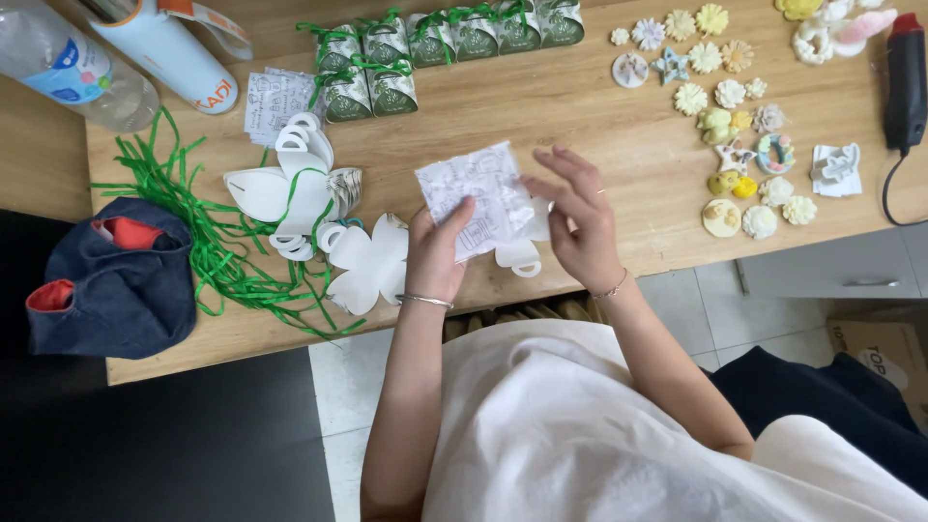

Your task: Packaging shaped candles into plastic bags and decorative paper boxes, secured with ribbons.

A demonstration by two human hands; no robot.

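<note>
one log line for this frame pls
left hand: holds printed paper sheet | right hand: open, at sheet's right edge | under sheet: white box cutout | left of hands: green ribbon

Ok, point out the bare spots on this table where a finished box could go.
Bare wood on the table lies between the row of green-ribboned boxes and the clay flowers, above the right hand. A smaller patch sits between the ribbon pile and the bottle. The left hand sits among crowded white box blanks.
</note>
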